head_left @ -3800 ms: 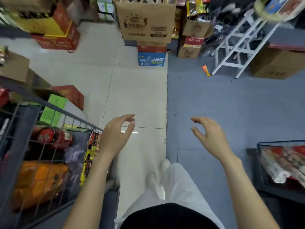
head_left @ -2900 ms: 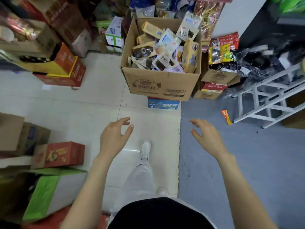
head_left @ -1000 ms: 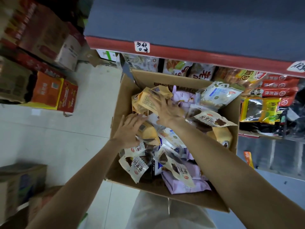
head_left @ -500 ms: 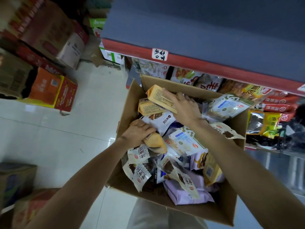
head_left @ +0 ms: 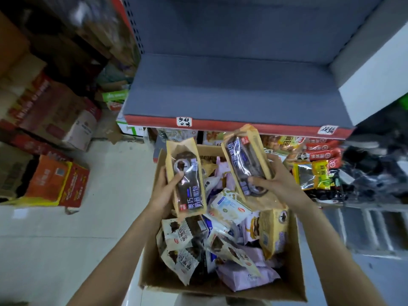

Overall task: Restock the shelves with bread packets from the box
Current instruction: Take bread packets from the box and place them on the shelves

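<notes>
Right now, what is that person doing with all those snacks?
The person is stocking a shop shelf. The left hand holds one bread packet and the right hand holds another packet, both lifted above the cardboard box full of packets. The grey shelf above has nothing on it yet.

The box (head_left: 223,289) is matt brown corrugated cardboard. The two raised bread packets (head_left: 188,180) (head_left: 247,161), at 12 o'clock of the box, are tan paper with glossy clear plastic windows. The shelf (head_left: 231,89) surface is matt grey; the floor tiles (head_left: 55,246) at 9 o'clock are smooth and glossy.

The grey shelf (head_left: 231,89) with red edge bears two handwritten labels (head_left: 184,121).
</notes>
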Motion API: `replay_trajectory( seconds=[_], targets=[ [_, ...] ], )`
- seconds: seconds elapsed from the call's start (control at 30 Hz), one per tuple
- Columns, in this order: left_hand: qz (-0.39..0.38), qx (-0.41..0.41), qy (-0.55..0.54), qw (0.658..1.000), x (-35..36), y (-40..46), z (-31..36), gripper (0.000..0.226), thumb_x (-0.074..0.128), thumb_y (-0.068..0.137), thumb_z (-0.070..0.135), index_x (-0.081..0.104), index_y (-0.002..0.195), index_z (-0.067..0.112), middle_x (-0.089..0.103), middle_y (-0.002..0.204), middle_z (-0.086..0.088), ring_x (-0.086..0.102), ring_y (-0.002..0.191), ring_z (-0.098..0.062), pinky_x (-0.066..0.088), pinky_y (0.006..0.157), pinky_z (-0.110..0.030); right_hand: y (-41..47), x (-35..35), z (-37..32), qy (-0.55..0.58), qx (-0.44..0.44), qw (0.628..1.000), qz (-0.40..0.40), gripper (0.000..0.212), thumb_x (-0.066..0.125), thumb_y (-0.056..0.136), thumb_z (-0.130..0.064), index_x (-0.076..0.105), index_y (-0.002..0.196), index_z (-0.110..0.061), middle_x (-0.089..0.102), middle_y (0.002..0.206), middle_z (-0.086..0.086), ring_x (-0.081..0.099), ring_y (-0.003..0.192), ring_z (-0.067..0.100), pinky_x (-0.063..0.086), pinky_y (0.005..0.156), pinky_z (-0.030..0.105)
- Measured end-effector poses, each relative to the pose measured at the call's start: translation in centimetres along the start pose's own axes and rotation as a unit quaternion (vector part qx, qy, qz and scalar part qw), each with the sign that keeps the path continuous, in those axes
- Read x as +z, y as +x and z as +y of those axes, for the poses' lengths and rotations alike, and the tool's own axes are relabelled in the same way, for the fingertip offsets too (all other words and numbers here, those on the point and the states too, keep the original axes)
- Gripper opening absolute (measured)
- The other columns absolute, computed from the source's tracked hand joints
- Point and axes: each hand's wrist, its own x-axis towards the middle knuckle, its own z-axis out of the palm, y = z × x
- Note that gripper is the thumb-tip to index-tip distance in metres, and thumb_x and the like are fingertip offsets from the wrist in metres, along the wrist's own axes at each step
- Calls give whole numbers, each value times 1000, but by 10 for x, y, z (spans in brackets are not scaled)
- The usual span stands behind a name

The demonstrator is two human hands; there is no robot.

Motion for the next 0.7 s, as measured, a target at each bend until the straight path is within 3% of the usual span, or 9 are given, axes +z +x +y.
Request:
replay_trajectory(
  seconds=[0.07,0.13,0.27,0.33,0.47,0.6,0.7],
  targets=[
    [-5,4,-18,1000,12,-4,22,33,62,84,31,47,112,39,66,111,-2,70,87,-17,58,67,-30,-7,-8,-3,10,-10,1000,17,72,79,70,-26,39,130,-26,63,112,-3,65,99,16,53,88,37],
    [-29,17,13,999,21,-7,41,39,64,75,44,45,109,48,67,113,-3,70,93,-21,57,79,-39,-15,-16,-9,29,-23,999,21,71,79,67,-28,41,127,-30,66,110,-2,68,93,15,55,86,37],
    [-56,61,82,993,41,-7,73,75,70,66,65,38,130,42,64,118,7,66,102,-15,52,91,-45,-28,-36,-27,44,-75,996,32,64,76,66,-24,41,119,-35,63,113,0,65,96,12,55,71,21],
    [-38,92,118,988,53,-11,92,81,67,64,71,35,134,45,63,117,15,64,104,-11,50,94,-44,-33,-49,-36,51,-109,992,37,64,75,71,-16,41,123,-32,62,115,2,64,98,8,54,68,15],
    [-19,172,92,981,86,-28,139,67,62,75,56,35,135,43,61,119,14,64,102,-6,52,89,-34,-45,-83,-58,40,-176,982,52,75,74,73,-19,34,135,-32,60,118,-1,62,103,6,52,72,13],
    [20,264,59,962,122,-52,194,41,59,86,42,39,122,47,62,112,17,65,98,-7,54,81,-27,-65,-126,-93,56,-244,966,62,63,77,72,-31,44,123,-48,68,106,-8,66,96,5,51,76,22],
    [35,342,59,937,147,-66,236,42,65,85,38,41,119,45,65,107,14,67,94,-7,53,80,-26,-79,-162,-126,43,-310,947,75,55,77,69,-34,51,113,-54,67,105,-15,65,96,5,52,74,21]
  ],
)
